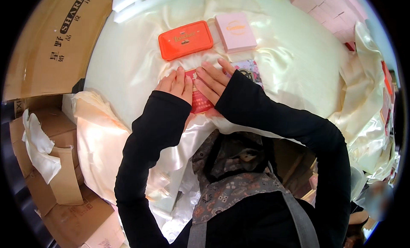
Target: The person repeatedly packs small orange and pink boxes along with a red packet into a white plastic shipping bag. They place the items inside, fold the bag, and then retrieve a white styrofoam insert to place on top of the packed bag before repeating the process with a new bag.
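Observation:
On the satin-covered table, a red packet or card (200, 103) with gold print lies between and partly under my hands; its outer edges are hidden. My left hand (176, 83) rests over its left side, fingers stretched out. Lying flat across its upper right part is my right hand (212, 80), with one finger spread toward a floral box (255, 67). My right sleeve covers part of that box. Beyond my hands sit an orange-red rounded tin (185, 42) and, to its right, a pale pink box (236, 32).
Cream satin cloth (294, 73) is draped in folds over the table. A large cardboard carton (38, 73) stands at the left, with an opened carton (64, 179) below it. Stacked pink boxes (331, 13) fill the far right. Part of another person (361, 222) shows at lower right.

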The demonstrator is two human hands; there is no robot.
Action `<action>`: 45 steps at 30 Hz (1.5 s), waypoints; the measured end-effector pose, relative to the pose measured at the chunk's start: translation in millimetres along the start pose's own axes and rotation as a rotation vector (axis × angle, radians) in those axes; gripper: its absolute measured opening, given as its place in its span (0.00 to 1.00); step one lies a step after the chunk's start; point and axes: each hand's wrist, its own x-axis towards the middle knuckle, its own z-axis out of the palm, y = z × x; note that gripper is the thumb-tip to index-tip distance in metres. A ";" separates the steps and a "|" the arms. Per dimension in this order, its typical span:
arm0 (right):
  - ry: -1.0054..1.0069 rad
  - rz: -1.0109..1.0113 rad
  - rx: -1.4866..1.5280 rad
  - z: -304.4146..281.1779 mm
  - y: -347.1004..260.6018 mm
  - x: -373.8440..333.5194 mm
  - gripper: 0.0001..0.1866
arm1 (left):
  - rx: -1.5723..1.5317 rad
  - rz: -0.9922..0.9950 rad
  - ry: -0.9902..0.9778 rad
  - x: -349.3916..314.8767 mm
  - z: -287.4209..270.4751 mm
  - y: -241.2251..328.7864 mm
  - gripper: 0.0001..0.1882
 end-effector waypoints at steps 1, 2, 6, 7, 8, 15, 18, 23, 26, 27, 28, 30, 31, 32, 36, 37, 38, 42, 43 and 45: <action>0.016 -0.023 0.025 -4.6 1.7 3.7 0.35 | 0.011 0.013 0.022 1.3 -3.2 -2.2 0.31; 0.012 -0.051 0.044 -12.0 5.4 8.1 0.33 | 0.027 0.024 0.049 4.5 -7.8 -4.2 0.29; 0.025 0.268 0.010 -46.3 52.3 55.8 0.25 | 0.085 -0.094 0.289 64.4 -24.7 -28.2 0.18; 0.108 0.348 -0.080 -47.9 72.2 73.9 0.24 | 0.083 -0.263 0.331 83.7 -21.8 -32.8 0.17; 0.316 0.465 -0.013 -46.9 91.5 86.8 0.24 | 0.208 -0.246 0.636 100.1 -13.3 -37.1 0.16; 0.071 0.589 -0.295 31.1 119.5 78.9 0.23 | 0.185 -0.436 0.697 148.3 62.6 -56.1 0.13; 0.457 0.443 -0.563 38.6 120.9 81.5 0.26 | 0.387 -0.333 0.948 152.9 63.0 -62.9 0.15; 0.218 0.577 -0.475 18.8 105.3 82.6 0.26 | 0.221 -0.437 0.669 146.9 50.6 -48.4 0.19; 0.570 0.498 -0.414 15.4 70.6 62.3 0.26 | 0.325 -0.427 0.837 122.0 52.0 -16.6 0.21; 0.533 0.461 -0.328 17.3 55.6 53.8 0.28 | 0.396 -0.456 0.609 111.8 52.7 -7.4 0.24; 0.378 0.501 -0.220 17.9 44.1 46.8 0.29 | 0.219 -0.466 0.553 104.0 53.8 3.9 0.25; 0.368 0.526 -0.225 16.0 35.0 37.3 0.30 | 0.177 -0.377 0.531 92.1 49.1 6.5 0.25; 0.420 0.531 -0.198 13.0 35.9 31.5 0.29 | 0.223 -0.303 0.591 84.7 46.5 4.0 0.24; 0.461 0.481 -0.212 7.1 38.9 23.9 0.29 | 0.000 -0.418 0.533 74.5 43.7 -2.7 0.24; 0.360 0.941 0.498 -24.5 68.5 -32.8 0.16 | -0.101 -0.940 0.700 5.8 51.4 -28.9 0.19; -0.058 1.070 0.387 -26.9 69.9 -44.4 0.14 | -0.494 -0.999 0.366 -13.1 55.4 -32.8 0.22; -0.185 0.972 0.398 -30.6 72.2 -60.1 0.13 | -1.117 -0.846 0.457 -17.9 66.4 -27.9 0.24; 0.108 0.915 0.759 -46.0 65.3 -96.5 0.16 | -1.394 -0.296 0.398 -0.8 69.5 -1.4 0.21; 0.266 0.902 0.881 -58.2 63.4 -107.9 0.19 | -1.361 -0.387 0.407 8.6 59.6 12.8 0.20; 0.447 0.897 0.895 -98.0 66.0 -138.4 0.15 | -1.312 -0.518 0.452 27.0 31.2 49.1 0.18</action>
